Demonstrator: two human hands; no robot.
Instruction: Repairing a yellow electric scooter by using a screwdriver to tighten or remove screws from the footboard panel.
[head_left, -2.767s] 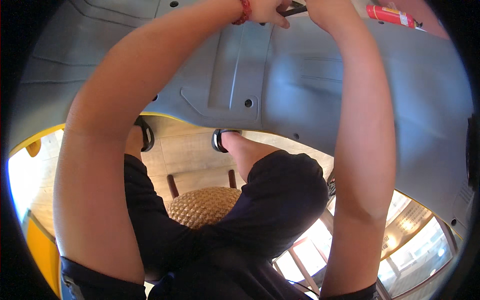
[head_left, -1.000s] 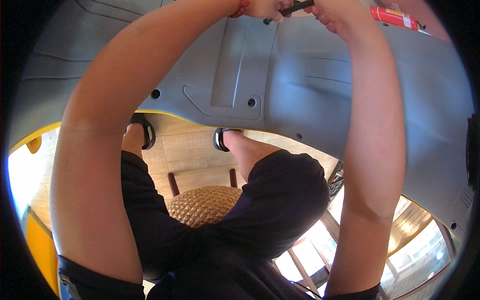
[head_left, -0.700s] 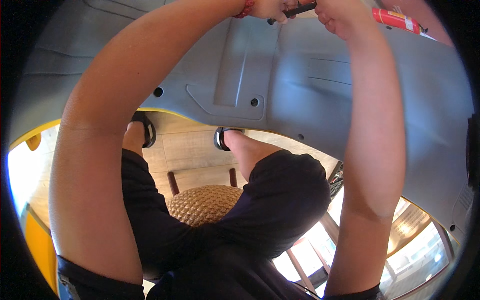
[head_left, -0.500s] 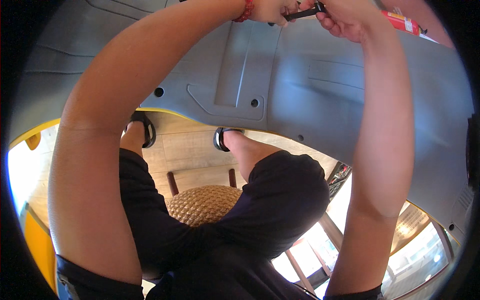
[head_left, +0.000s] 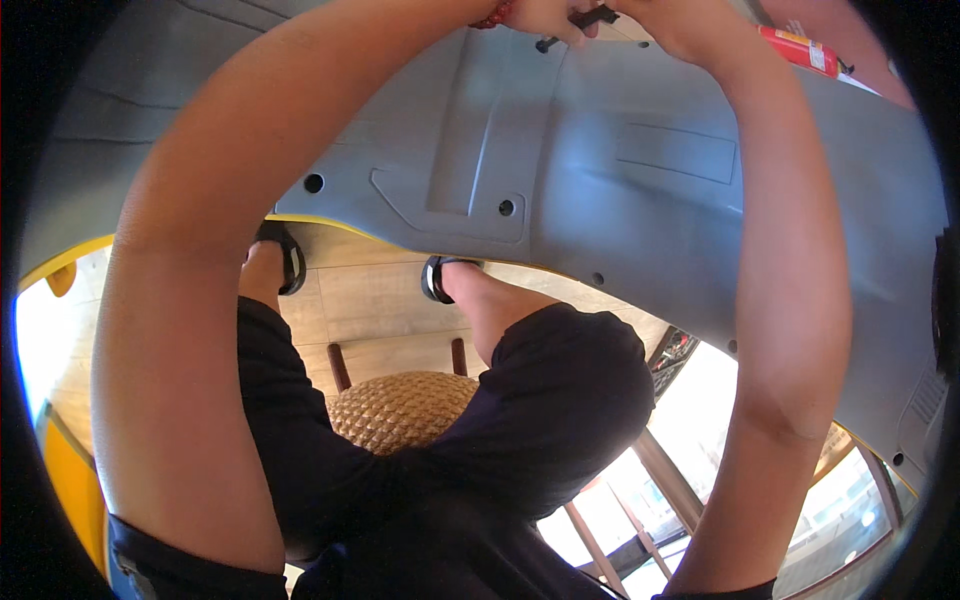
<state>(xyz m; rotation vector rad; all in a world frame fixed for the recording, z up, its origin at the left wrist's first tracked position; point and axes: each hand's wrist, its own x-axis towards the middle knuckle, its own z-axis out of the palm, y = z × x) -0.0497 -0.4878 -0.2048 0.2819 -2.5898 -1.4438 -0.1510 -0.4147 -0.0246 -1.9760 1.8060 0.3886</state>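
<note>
At the top edge of the view, my left hand [head_left: 545,16], with a red beaded bracelet on its wrist, is closed around a slim black tool [head_left: 594,16]. A dark end of it pokes out below the fingers; the exact kind of tool cannot be made out. Close by on the right is my right hand [head_left: 682,28], beside the tool's upper end. Its fingers are mostly cut off by the frame, so their grip is hidden. Both hands are over the far part of a large grey molded panel [head_left: 640,215] with recesses and round holes.
A red fire extinguisher [head_left: 800,50] lies beyond the panel at the upper right. Yellow trim edges the panel's near side. Below are a wood-look floor [head_left: 375,305] and a woven stool [head_left: 400,408] between my legs. An open tray of small parts [head_left: 672,355] is right of my knee.
Both hands have moved slightly up, partly out of the frame. The black tool has shifted a little left and up, and my right hand's fingers have gone out of sight.
</note>
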